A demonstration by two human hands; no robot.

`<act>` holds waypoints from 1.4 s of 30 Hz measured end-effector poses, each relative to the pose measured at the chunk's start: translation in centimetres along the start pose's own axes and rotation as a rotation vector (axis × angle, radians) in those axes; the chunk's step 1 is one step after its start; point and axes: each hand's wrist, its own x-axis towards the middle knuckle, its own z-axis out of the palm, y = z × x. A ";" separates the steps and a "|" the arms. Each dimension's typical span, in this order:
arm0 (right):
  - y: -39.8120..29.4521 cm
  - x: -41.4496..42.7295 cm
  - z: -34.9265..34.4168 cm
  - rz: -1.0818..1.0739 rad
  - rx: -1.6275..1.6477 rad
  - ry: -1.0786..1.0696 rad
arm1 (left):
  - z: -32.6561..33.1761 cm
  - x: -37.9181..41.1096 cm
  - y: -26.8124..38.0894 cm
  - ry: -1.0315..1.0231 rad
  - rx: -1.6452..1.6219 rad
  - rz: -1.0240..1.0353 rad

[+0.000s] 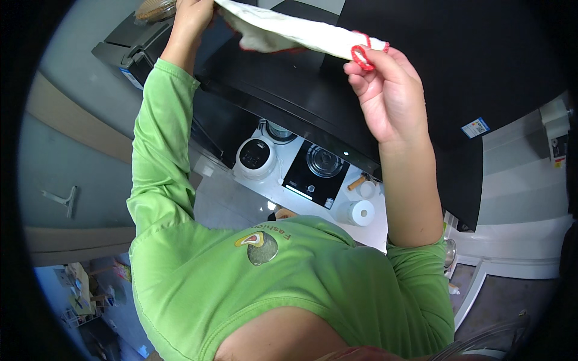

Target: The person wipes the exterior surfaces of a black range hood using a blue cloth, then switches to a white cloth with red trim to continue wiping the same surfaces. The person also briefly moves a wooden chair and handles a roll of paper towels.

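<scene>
A white cloth (298,30) with red stitched edging is stretched between my two raised hands at the top of the view. My right hand (390,85) pinches its right end between thumb and fingers, beside a small red-edged hanging loop (362,57). At the upper left, my left hand (194,18) grips the other end, partly cut off by the picture's top edge. Part of the cloth sags in a fold near its middle. Behind and below it is a black range hood (271,76) with a smooth dark surface.
Below the hood, a white counter (271,192) bears a black glass cooktop (311,180), a white rice cooker (256,158) and a paper towel roll (361,213). A dark grey appliance (131,52) stands at upper left, a clear food container (155,11) on top. A tall black panel (451,58) rises right.
</scene>
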 end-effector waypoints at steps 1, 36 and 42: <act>0.2 -0.1 0.6 0.003 0.006 0.049 | -0.3 0.7 -0.8 0.022 0.092 0.107; 11.0 0.2 -0.1 0.205 -0.424 0.157 | 6.4 -8.2 -5.8 -0.873 0.547 0.337; 14.5 3.6 -3.2 -0.061 -0.696 0.235 | 7.2 -9.4 -4.7 -0.880 0.646 0.554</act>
